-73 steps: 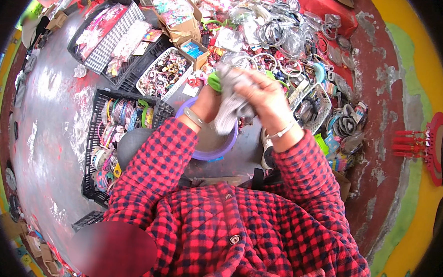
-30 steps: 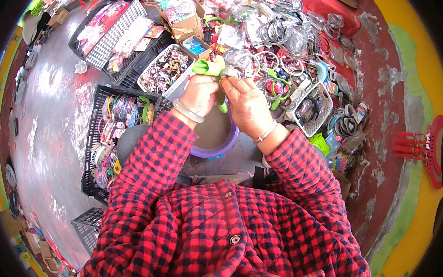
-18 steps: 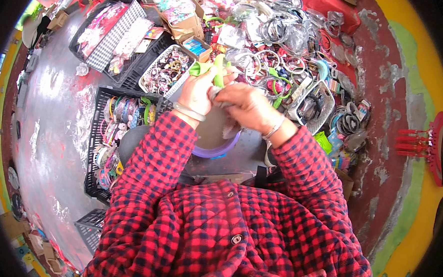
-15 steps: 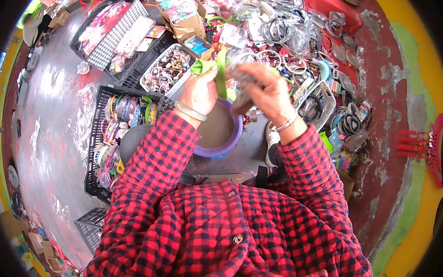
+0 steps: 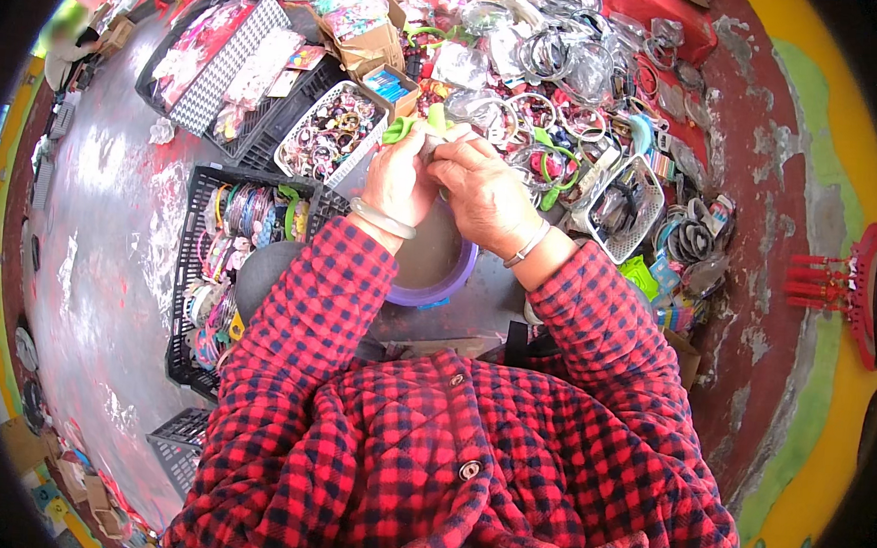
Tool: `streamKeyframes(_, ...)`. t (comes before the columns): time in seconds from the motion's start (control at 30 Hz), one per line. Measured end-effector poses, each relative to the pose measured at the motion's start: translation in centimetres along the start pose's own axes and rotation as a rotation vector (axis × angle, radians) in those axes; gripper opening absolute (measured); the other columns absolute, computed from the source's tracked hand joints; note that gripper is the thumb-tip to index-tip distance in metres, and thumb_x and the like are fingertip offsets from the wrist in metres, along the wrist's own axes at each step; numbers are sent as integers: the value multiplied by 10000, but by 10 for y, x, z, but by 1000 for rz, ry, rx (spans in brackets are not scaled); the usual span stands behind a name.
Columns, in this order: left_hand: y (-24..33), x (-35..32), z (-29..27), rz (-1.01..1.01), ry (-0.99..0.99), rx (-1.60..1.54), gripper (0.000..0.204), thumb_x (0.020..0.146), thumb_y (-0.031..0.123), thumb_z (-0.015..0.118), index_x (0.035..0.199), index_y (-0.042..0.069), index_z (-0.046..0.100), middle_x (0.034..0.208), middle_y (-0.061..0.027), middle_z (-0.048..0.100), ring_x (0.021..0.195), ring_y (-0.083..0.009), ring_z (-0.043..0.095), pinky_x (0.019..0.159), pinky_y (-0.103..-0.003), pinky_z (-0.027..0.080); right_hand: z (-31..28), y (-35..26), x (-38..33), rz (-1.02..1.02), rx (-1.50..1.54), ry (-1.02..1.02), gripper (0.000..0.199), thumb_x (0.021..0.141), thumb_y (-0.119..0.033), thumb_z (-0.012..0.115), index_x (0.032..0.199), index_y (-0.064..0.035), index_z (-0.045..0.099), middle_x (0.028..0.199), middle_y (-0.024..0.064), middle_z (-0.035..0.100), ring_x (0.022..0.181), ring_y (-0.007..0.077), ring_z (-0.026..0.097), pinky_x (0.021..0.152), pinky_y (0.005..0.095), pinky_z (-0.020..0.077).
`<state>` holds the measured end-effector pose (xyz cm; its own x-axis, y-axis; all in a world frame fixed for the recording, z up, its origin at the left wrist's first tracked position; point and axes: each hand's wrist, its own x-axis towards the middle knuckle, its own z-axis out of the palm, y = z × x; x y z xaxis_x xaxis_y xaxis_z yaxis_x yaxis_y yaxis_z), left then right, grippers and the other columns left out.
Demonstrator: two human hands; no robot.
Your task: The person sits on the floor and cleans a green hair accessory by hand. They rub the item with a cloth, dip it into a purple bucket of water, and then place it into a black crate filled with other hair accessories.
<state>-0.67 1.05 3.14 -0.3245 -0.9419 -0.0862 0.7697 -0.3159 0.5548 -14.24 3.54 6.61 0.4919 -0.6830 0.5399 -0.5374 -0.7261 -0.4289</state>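
Both hands are raised and meet over a purple basin (image 5: 437, 296) of murky water. My left hand (image 5: 399, 178) is closed on a bright green headband (image 5: 437, 117), whose bow-like green piece sticks out beyond the fingers. My right hand (image 5: 487, 192) is pressed against it, fingers bent and pinched around a greyish-brown cloth (image 5: 431, 149) that shows only as a sliver between the hands. Most of the headband's band is hidden behind the fingers.
Left of the basin stands a black crate (image 5: 192, 291) of headbands. A white basket (image 5: 332, 134) of small hair ties lies beyond. Bagged hair accessories (image 5: 559, 57) are heaped at the far side, and another white basket (image 5: 632, 220) sits to the right. A person (image 5: 65, 56) is at the far left.
My right hand has moved left and in against my left hand, bringing the cloth onto the headband. The band, upright and in plain view before, is now mostly covered.
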Motion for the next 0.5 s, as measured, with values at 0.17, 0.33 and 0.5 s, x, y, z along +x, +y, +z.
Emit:
streamKeyframes(0.17, 11, 8, 0, -13, 80, -83, 312, 904, 226, 433, 1096, -16, 471, 1091, -206, 547, 970, -286, 546, 900, -376, 408, -1, 3, -4, 51, 159, -87, 288, 622, 73, 531, 865, -46, 631, 920, 96, 581, 876, 283, 553, 755, 348, 475)
streamKeyframes(0.33, 27, 11, -14, 103, 49, -156, 360, 910, 276, 436, 1108, -21, 480, 1004, -178, 568, 843, -262, 546, 791, -391, 432, -11, 32, -16, 391, 448, -295, 285, 659, 20, 558, 927, -28, 642, 861, 97, 626, 812, 211, 609, 740, 294, 488)
streamKeyframes(0.5, 29, 17, -24, 64, 29, -161, 313, 920, 260, 440, 1014, -33, 499, 836, -106, 546, 714, -202, 504, 704, -342, 425, -45, 47, -8, 784, 1012, 148, 338, 794, -87, 612, 1122, -22, 559, 946, 67, 605, 817, 93, 565, 711, 222, 474)
